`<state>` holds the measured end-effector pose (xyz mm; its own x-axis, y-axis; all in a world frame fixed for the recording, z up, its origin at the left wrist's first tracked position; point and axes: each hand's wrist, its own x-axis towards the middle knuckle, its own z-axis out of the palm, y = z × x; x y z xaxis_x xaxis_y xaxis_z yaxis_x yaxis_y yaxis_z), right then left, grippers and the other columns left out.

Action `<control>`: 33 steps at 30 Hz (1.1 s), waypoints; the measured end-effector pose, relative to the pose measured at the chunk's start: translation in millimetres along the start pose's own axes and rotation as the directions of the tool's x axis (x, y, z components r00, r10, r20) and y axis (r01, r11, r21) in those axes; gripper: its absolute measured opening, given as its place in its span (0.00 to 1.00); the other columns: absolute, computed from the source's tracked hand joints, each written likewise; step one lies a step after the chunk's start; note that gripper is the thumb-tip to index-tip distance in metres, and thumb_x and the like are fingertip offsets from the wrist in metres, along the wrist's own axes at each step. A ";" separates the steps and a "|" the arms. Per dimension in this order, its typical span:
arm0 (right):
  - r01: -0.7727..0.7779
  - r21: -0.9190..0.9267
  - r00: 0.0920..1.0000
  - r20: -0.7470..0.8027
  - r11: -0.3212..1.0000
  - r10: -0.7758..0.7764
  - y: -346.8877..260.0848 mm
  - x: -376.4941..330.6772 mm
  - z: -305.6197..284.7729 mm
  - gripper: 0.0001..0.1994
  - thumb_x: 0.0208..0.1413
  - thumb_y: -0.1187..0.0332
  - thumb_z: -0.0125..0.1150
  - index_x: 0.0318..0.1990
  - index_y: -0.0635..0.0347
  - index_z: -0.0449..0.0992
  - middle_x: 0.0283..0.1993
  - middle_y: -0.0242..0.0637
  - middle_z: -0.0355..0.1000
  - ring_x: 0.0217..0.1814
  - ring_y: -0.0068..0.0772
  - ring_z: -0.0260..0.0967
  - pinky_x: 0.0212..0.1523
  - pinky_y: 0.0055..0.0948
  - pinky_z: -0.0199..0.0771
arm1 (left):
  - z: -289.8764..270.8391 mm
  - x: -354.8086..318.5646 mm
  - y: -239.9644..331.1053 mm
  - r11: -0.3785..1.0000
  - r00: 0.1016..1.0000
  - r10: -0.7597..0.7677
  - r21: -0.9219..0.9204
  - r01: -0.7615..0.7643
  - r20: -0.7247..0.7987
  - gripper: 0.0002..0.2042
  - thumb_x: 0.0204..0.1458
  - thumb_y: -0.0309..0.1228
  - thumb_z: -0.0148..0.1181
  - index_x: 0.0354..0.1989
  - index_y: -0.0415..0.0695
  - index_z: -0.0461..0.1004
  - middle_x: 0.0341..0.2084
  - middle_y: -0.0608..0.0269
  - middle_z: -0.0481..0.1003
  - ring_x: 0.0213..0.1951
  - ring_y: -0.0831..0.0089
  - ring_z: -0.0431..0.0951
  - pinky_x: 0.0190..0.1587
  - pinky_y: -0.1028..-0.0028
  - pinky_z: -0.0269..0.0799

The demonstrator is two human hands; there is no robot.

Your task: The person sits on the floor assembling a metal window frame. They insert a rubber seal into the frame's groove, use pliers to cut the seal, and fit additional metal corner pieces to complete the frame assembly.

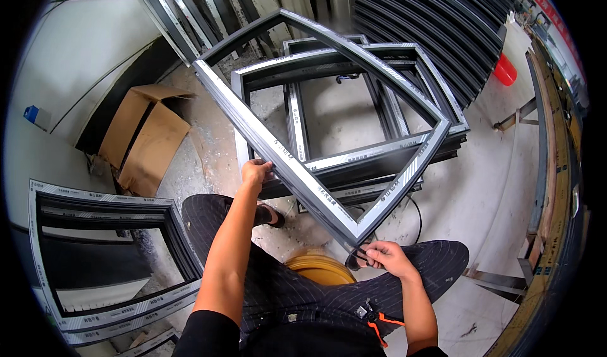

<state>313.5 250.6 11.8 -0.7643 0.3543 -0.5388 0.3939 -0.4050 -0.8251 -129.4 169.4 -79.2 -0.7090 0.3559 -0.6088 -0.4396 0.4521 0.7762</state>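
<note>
A dark window frame (319,191) with silvery printed protective film lies tilted across a stack of similar frames (240,145) in front of me. My left hand (255,172) is closed on the near left edge of the top frame, thumb above and fingers partly hidden beneath. Just off that frame's nearest corner, my right hand (386,257) pinches a thin black strip (359,250) between thumb and fingers. A thin black cord-like length (420,221) curves on the floor beyond my right knee. Orange-handled cutters (379,326) rest on my right thigh.
More frames (104,199) stand at the left, with an open cardboard box (152,145) behind them. A round yellow object (319,270) sits between my legs. Long profiles (183,15) lean at the back, beside stacked black slats (436,28). A red container (504,71) and a workbench (550,167) are right.
</note>
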 end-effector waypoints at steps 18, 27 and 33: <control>-0.114 0.055 0.943 0.319 0.992 0.091 9.6 24.9 -18.1 0.12 0.63 0.65 0.54 0.41 0.66 0.76 0.31 0.30 0.72 0.33 0.20 0.69 0.34 0.20 0.67 | -11.5 -37.1 -58.1 0.960 0.998 -0.045 -0.275 0.054 0.037 0.19 0.59 0.45 0.54 0.31 0.37 0.69 0.17 0.60 0.72 0.22 0.63 0.78 0.20 0.72 0.74; -0.123 -0.086 0.891 0.429 0.989 0.148 22.5 33.8 -13.8 0.13 0.63 0.63 0.53 0.40 0.66 0.76 0.29 0.29 0.71 0.30 0.18 0.67 0.33 0.20 0.66 | 16.3 -52.9 -32.6 0.913 0.915 -0.350 -0.147 0.381 0.200 0.44 0.39 0.73 0.54 0.32 0.31 0.71 0.34 0.44 0.75 0.42 0.52 0.76 0.51 0.61 0.71; -0.146 -0.047 0.902 0.403 0.988 0.152 14.3 31.1 -15.8 0.13 0.62 0.63 0.54 0.39 0.65 0.76 0.29 0.30 0.72 0.29 0.19 0.66 0.33 0.20 0.65 | 35.6 -39.2 -46.9 0.853 0.939 -0.342 -0.407 0.326 0.037 0.35 0.41 0.65 0.62 0.25 0.36 0.70 0.28 0.50 0.76 0.33 0.57 0.77 0.43 0.62 0.76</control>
<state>303.4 269.2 -19.5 -0.8354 -0.0816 -0.5435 0.5248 -0.4124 -0.7447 -61.3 163.3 -97.6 -0.4952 0.2100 -0.8430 -0.8310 0.1686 0.5301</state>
